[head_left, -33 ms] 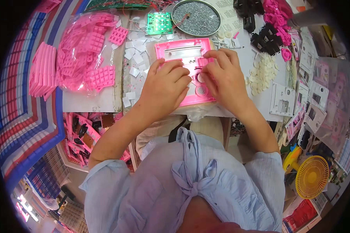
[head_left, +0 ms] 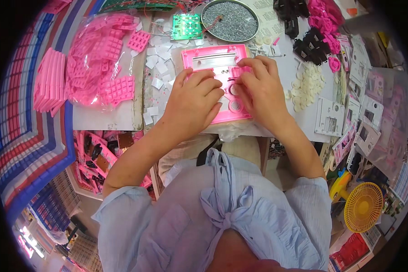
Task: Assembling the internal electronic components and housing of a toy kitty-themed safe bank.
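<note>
A pink plastic casing (head_left: 213, 51) lies on the table in front of me, its inner side up, with a long slot near the far edge and round openings on the right. My left hand (head_left: 190, 99) rests over its left part, fingers bent and pressed on it. Over the right part is my right hand (head_left: 265, 90), thumb and forefinger drawn together beside a dark ring-shaped opening (head_left: 233, 89). Whatever those fingertips pinch is hidden or too small to name.
A round metal tray (head_left: 230, 22) of small screws and a lit green circuit board (head_left: 186, 27) with wires sit behind. Bagged pink keypads (head_left: 90, 63) and stacked pink panels (head_left: 50, 81) are left. White discs (head_left: 308, 86), black parts (head_left: 311, 45) and a yellow fan (head_left: 363, 207) are right.
</note>
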Motion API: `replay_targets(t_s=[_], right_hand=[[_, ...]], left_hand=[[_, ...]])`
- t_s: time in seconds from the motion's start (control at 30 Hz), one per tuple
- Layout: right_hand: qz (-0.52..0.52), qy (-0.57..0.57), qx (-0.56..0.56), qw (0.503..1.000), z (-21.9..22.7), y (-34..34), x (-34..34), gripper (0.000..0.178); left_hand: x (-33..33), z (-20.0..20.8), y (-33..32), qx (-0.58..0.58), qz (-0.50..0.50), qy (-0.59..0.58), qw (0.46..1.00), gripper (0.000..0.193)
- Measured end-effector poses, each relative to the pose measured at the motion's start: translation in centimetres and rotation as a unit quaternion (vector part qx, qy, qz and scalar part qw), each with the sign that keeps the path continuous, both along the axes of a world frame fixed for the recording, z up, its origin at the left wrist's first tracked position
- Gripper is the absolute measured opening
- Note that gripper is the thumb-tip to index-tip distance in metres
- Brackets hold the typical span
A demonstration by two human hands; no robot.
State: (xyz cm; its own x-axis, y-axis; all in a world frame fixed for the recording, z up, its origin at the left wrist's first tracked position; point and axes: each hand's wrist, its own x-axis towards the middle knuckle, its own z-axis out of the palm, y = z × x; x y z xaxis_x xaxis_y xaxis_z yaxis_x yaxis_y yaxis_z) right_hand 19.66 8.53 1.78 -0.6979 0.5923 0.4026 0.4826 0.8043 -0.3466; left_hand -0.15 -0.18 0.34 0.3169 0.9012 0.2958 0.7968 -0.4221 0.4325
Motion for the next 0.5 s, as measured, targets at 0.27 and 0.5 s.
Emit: replay_targets(t_s=[0.27, 0.5], right_hand=[[-0.057, -0.041, 0.001, 0.998, -1.4, -1.0, -1.0, 0.020], [-0.083, -0.031, -0.028, 0.996, -2.2, -1.2, -1.3, 0.028]], left_hand=[[-0.2, -0.5, 0.0, -0.014, 0.002, -0.037, 0.999, 0.025], [-1.0, 0.2, 1.6, 0.005, 0.011, -0.102, 0.995, 0.023]])
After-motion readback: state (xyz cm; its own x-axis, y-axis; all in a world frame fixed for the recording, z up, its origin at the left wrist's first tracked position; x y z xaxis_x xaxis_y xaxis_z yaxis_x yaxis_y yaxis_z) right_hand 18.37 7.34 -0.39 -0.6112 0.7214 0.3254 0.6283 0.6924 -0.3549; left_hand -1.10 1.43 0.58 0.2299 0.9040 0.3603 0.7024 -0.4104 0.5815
